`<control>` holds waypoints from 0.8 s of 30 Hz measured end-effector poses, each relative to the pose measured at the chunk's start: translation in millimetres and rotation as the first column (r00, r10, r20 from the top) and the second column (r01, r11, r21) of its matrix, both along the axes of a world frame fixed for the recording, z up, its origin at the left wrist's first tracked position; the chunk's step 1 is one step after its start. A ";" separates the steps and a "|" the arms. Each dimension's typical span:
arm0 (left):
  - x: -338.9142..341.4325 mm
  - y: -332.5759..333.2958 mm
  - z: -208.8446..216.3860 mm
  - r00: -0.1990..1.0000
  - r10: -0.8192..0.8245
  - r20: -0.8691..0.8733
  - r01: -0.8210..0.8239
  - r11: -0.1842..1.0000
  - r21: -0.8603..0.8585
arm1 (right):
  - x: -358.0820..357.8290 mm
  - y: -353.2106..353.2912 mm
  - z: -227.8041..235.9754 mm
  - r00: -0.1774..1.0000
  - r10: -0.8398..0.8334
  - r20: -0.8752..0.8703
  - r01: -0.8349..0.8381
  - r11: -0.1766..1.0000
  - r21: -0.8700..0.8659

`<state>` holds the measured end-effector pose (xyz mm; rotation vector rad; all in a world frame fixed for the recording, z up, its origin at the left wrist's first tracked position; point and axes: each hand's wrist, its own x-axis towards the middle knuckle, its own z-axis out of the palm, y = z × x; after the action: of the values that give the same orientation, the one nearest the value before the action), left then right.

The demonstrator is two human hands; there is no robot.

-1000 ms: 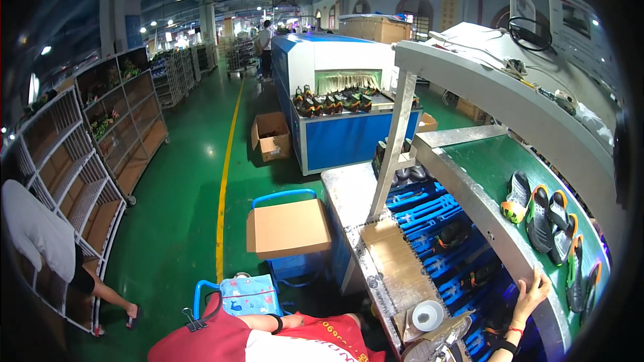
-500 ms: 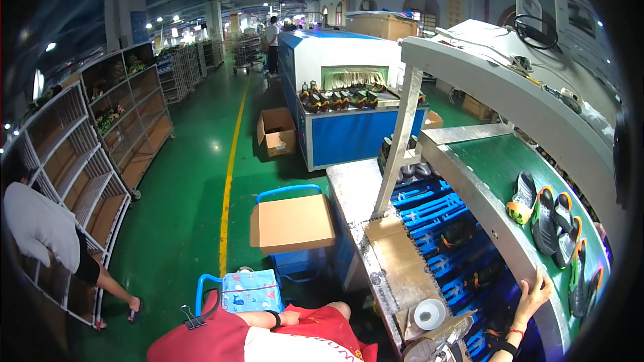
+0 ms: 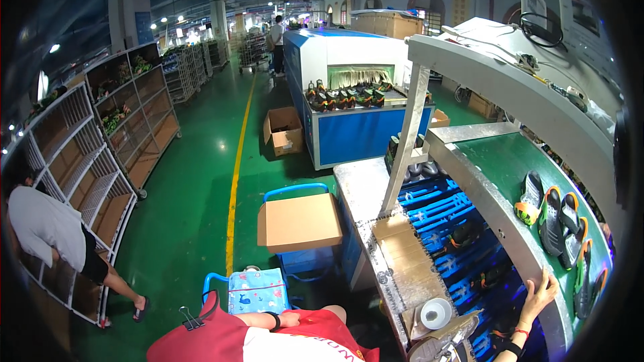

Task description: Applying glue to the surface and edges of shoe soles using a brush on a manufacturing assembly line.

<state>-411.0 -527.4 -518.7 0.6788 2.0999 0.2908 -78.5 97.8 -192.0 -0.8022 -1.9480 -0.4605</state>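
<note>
"Logging from my remote station: the right hand [image 3: 539, 296] has kept its place at the metal rail [image 3: 496, 228]. Over the last second only my view has swung slightly left."

"Meaning what for the work?"

"Little, I judge. I see nothing newly taken up. The black sandals [image 3: 551, 221] lie on the green belt [image 3: 493, 161] just beyond the rail, arranged as before."

"Pose?"

"Forearm rising from lower right, fingers apart and pointing away from the body, seemingly resting against the rail. Nothing visible in the grasp."

"And the left hand [image 3: 289, 320]?"

"On the red apron [image 3: 322, 325], over the lap. Whether its fingers are together, I cannot tell at this size."

"Outward from there?"

"Left of the rail, blue slats [image 3: 429, 214] carry dark footwear [image 3: 463, 233]. Next, a cardboard sheet [image 3: 406, 255] on the worktop [image 3: 359, 181], with a pale bowl [image 3: 435, 314] by its near end. Well apart, ahead, I note a blue-and-white machine [image 3: 372, 137], more footwear [image 3: 345, 98] at its mouth."
</note>
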 end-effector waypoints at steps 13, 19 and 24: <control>12.4 30.6 37.1 0.995 -0.014 0.102 0.022 0.997 -0.076 | -1.1 5.7 -2.3 1.000 -0.014 0.013 0.014 1.000 0.018; 14.7 33.7 38.4 0.995 -0.092 0.045 0.094 0.994 -0.055 | -0.4 9.1 -2.7 1.000 0.001 0.020 -0.002 1.000 0.018; 12.0 34.7 39.4 0.995 -0.077 0.069 0.079 0.996 -0.032 | -1.4 10.9 -3.3 1.000 0.008 0.015 -0.009 1.000 0.016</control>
<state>-399.0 -492.6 -479.4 0.7190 2.0045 0.2297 -79.9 108.7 -195.3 -0.7820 -1.9580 -0.4775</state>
